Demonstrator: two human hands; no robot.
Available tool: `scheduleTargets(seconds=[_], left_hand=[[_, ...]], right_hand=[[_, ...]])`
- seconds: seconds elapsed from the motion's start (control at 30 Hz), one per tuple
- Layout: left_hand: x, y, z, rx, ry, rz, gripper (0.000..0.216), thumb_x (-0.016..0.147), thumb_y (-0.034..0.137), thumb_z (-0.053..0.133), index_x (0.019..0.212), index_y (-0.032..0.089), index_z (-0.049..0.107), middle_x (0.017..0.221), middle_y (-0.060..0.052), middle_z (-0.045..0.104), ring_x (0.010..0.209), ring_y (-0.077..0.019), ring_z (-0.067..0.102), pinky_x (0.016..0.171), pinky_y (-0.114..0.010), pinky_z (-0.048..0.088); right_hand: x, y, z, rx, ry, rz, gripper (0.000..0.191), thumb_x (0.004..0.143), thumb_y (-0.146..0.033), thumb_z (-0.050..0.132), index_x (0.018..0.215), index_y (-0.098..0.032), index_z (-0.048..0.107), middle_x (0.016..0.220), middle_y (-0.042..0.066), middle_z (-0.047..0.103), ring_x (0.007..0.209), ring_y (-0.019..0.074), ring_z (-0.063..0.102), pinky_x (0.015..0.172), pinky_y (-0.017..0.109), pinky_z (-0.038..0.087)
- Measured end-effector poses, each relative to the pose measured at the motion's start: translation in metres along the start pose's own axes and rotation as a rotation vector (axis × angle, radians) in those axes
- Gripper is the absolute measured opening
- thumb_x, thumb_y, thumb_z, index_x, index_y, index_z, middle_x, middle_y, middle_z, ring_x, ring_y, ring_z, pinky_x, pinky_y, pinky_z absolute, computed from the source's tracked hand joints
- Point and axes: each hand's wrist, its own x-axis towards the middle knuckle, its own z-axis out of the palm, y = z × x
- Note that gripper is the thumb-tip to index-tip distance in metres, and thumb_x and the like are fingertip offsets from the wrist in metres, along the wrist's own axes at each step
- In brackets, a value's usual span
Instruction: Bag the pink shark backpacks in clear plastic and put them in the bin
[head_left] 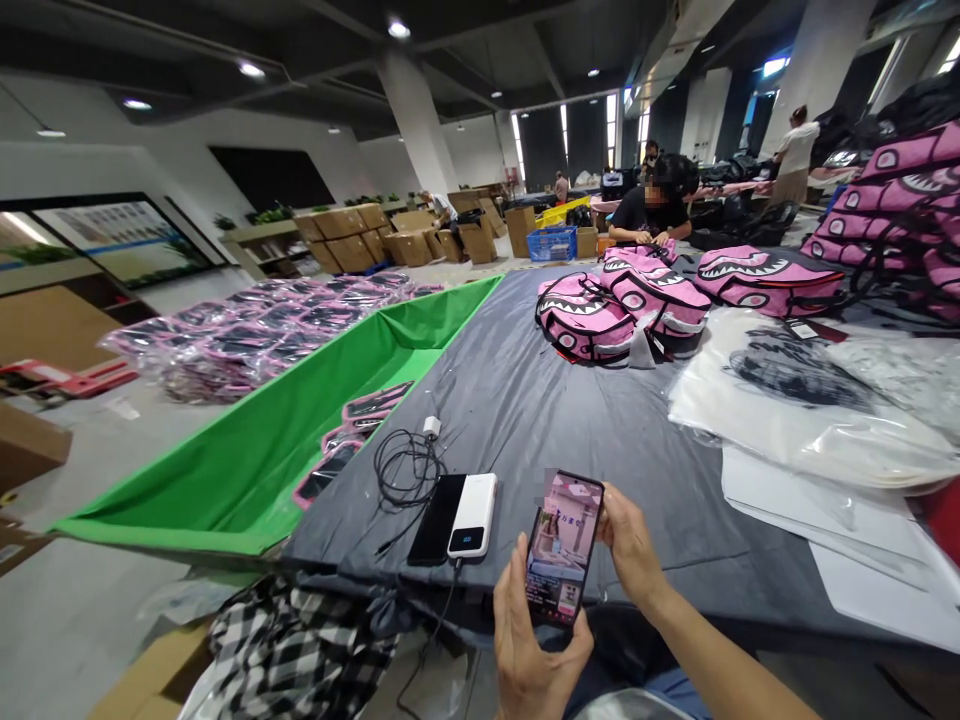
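Note:
A smartphone (564, 545) with a lit screen is held upright above the table's near edge. My left hand (529, 640) grips its lower part, thumb at the bottom corner and fingers along the left side. At the upper right edge, my right hand (630, 535) has its fingers curled against the phone. Left of the phone, a white power bank (474, 510) with a small lit display lies beside a dark phone (435, 520). A black cable runs from the power bank over the table edge. Behind them sit a coiled black cable (405, 465) and a white charger plug (432, 427).
Pink shark-face bags (585, 315) lie further back on the grey-covered table (517, 400). Clear plastic bags (795, 390) and white sheets (832, 510) are at right. A green fabric trough (247, 470) holds packed items at left. A co-worker (649, 210) bends over the far side.

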Motion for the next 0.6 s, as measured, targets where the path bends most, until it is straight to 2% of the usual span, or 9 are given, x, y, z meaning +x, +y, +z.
scheduleTargets(seconds=[0.17, 0.4, 0.6], left_hand=[[-0.002, -0.006, 0.0, -0.012, -0.023, 0.063, 0.092, 0.078, 0.014, 0.07, 0.158, 0.007, 0.026, 0.134, -0.02, 0.063, 0.118, -0.029, 0.063, 0.096, -0.038, 0.059], [-0.002, 0.002, 0.0, -0.041, -0.022, 0.007, 0.091, 0.078, 0.014, 0.071, 0.159, 0.011, 0.028, 0.136, -0.019, 0.062, 0.121, -0.0299, 0.061, 0.097, -0.039, 0.058], [-0.001, 0.006, 0.0, -0.057, -0.011, 0.014, 0.09, 0.079, 0.012, 0.071, 0.158, 0.012, 0.029, 0.135, -0.02, 0.062, 0.12, -0.0299, 0.061, 0.096, -0.04, 0.057]], right_hand=[[-0.001, 0.0, -0.002, -0.008, 0.028, -0.001, 0.062, 0.083, -0.082, 0.057, 0.076, -0.021, 0.053, 0.06, -0.006, 0.031, 0.055, 0.0111, 0.027, 0.049, 0.02, 0.033], [-0.001, 0.003, -0.004, -0.008, 0.04, 0.025, 0.063, 0.082, -0.084, 0.056, 0.075, -0.021, 0.05, 0.061, -0.006, 0.036, 0.055, 0.0111, 0.03, 0.05, 0.021, 0.035], [-0.001, 0.009, -0.009, -0.004, 0.035, -0.004, 0.059, 0.086, -0.079, 0.057, 0.077, -0.02, 0.051, 0.062, -0.005, 0.038, 0.056, 0.0109, 0.034, 0.051, 0.021, 0.035]])
